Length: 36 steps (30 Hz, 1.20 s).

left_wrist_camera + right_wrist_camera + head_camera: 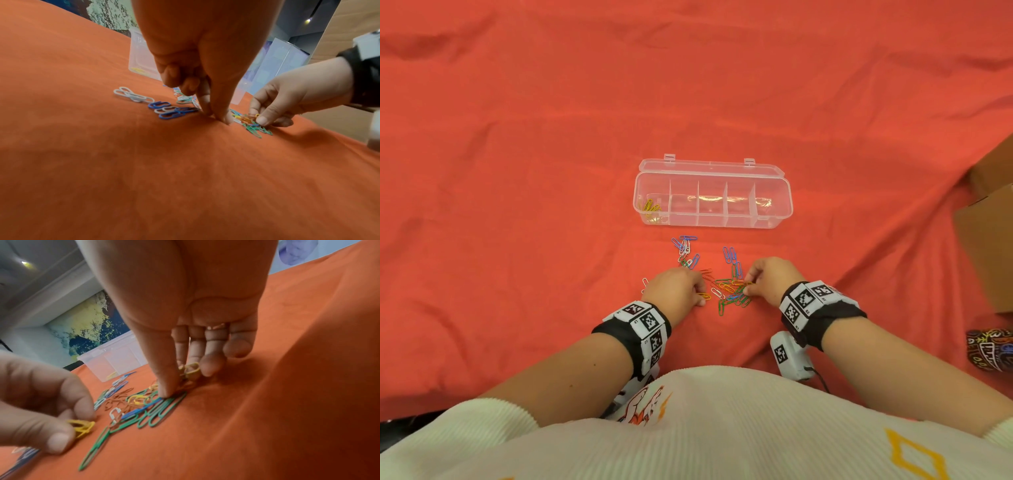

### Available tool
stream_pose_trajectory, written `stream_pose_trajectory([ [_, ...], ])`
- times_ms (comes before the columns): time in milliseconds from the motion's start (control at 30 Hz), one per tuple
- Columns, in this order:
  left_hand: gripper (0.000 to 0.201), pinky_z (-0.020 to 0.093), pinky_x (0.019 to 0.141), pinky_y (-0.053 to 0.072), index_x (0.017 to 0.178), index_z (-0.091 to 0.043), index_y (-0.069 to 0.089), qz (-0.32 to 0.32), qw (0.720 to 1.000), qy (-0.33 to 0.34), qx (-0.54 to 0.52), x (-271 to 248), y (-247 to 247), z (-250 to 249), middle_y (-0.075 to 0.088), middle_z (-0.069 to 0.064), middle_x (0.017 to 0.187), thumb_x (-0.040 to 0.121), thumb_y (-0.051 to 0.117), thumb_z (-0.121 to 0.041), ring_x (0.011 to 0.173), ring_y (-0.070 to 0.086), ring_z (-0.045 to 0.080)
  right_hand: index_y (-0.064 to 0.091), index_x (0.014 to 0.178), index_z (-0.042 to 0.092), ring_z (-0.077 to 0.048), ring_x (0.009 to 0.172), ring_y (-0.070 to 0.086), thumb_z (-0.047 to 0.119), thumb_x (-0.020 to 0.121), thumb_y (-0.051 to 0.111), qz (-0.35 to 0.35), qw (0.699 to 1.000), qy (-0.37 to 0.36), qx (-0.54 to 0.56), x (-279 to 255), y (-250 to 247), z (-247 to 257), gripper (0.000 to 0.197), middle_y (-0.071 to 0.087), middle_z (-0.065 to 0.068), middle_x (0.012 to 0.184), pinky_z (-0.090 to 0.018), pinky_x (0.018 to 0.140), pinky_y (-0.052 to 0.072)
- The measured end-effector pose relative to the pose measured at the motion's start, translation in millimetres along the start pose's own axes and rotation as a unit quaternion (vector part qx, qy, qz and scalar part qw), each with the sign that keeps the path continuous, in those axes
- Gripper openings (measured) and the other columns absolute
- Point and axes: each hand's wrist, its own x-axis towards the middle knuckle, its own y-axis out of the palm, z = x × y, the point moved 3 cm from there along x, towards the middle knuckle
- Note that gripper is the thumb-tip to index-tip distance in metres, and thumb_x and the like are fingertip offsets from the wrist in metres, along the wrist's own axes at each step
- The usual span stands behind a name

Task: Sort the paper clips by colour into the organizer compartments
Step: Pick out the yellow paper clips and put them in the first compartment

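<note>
A clear organizer (774, 192) with several compartments lies open on the red cloth. A few yellow clips (650, 208) sit in its leftmost compartment. In front of it lies a mixed pile of paper clips (732, 291) in green, blue, yellow, orange and white. My left hand (702, 298) pinches yellow clips (82, 428) at the pile's left edge, fingertips down on the cloth (221, 119). My right hand (748, 287) is on the pile's right side. It holds a yellow clip (192, 368) between thumb and fingers, with the thumb tip (166, 391) touching the green clips.
A loose group of blue and white clips (685, 250) lies between the pile and the organizer, and a white clip (645, 282) lies left of my left hand. Cardboard boxes (989, 222) and a patterned object (989, 349) sit at the right edge.
</note>
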Motion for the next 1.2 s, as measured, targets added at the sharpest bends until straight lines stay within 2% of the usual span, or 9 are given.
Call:
stream_pose_trajectory([
  [67,0.020,0.032,0.081,0.044,0.094,-0.017,0.066,0.000,1.000,-0.001,0.013,0.4,2.5,3.4,0.066,0.006,0.103,0.076,0.068,-0.024,0.101,0.058,0.025,0.068,0.075,0.019,-0.015,0.073,0.055,0.022,0.073,0.074,0.002,1.000,0.000,-0.015,-3.9,-1.7,-0.1,0.007,0.061,0.002,0.068,-0.024,0.068,0.040],
  [200,0.013,0.036,0.082,0.044,0.086,-0.015,0.063,0.004,0.999,0.029,0.044,-2.7,5.7,4.8,0.059,0.006,0.101,0.080,0.064,-0.027,0.098,0.056,0.024,0.075,0.087,0.013,-0.026,0.082,0.063,0.028,0.081,0.065,-0.042,0.999,-0.007,0.003,-8.8,-7.5,0.1,0.018,0.072,-0.009,0.085,-0.030,0.072,0.046],
  [367,0.012,0.038,0.083,0.048,0.084,-0.014,0.062,0.013,0.996,0.053,0.074,-5.3,6.8,2.7,0.059,0.006,0.099,0.080,0.059,-0.025,0.096,0.057,0.025,0.072,0.108,0.018,-0.025,0.089,0.062,0.025,0.088,0.059,-0.054,0.997,-0.048,0.009,-10.3,-13.9,6.0,0.025,0.071,-0.011,0.097,-0.030,0.076,0.044],
  [467,0.009,0.037,0.078,0.048,0.083,-0.014,0.060,-0.003,0.997,0.056,0.050,-8.9,5.2,2.4,0.064,0.007,0.096,0.080,0.058,-0.022,0.092,0.059,0.027,0.071,0.108,0.013,-0.023,0.088,0.062,0.019,0.090,0.057,-0.065,0.992,-0.064,0.083,-11.0,-14.7,6.3,0.024,0.070,-0.011,0.093,-0.031,0.083,0.046],
  [633,0.009,0.026,0.068,0.038,0.082,-0.013,0.063,-0.052,0.997,0.033,-0.055,-10.5,-3.4,2.1,0.068,0.005,0.089,0.079,0.066,-0.021,0.078,0.055,0.018,0.067,0.101,0.010,0.000,0.038,0.055,0.003,0.087,0.058,0.000,0.963,-0.056,0.263,-9.6,-3.2,1.7,0.018,0.063,-0.005,0.066,-0.013,0.046,0.041],
  [767,0.008,0.011,0.053,0.033,0.074,-0.014,0.066,-0.093,0.980,0.031,-0.172,-8.3,-13.8,-1.9,0.059,-0.010,0.065,0.074,0.073,-0.019,0.056,0.046,-0.001,0.060,0.077,0.012,-0.002,0.031,0.053,-0.002,0.085,0.061,0.024,0.932,-0.075,0.353,-15.2,-2.3,9.6,0.016,0.063,-0.006,0.062,-0.012,0.037,0.041],
  [933,0.013,0.008,0.048,0.034,0.067,-0.021,0.064,-0.097,0.958,0.023,-0.269,-6.2,-23.1,-6.9,0.058,-0.008,0.059,0.072,0.075,-0.017,0.044,0.046,-0.006,0.062,0.085,0.011,-0.003,0.040,0.061,-0.005,0.089,0.051,0.067,0.898,-0.082,0.427,-13.8,0.7,20.1,0.020,0.068,0.003,0.052,-0.013,0.041,0.047],
  [1100,0.021,0.017,0.053,0.041,0.063,-0.023,0.060,-0.118,0.933,0.005,-0.340,-6.3,-26.8,-3.4,0.061,-0.006,0.060,0.073,0.075,-0.011,0.044,0.048,-0.005,0.059,0.106,0.010,-0.009,0.062,0.072,-0.016,0.088,0.043,0.155,0.855,-0.094,0.487,-16.8,-0.6,32.3,0.035,0.071,-0.003,0.076,-0.020,0.061,0.058],
  [1200,0.023,0.017,0.052,0.040,0.064,-0.026,0.061,-0.129,0.924,0.000,-0.360,-6.6,-28.6,-0.5,0.060,-0.006,0.059,0.073,0.074,-0.009,0.048,0.049,0.000,0.051,0.124,0.005,-0.011,0.068,0.073,-0.016,0.087,0.045,0.172,0.851,-0.099,0.486,-16.4,0.3,38.3,0.043,0.073,-0.002,0.075,-0.024,0.068,0.059],
])
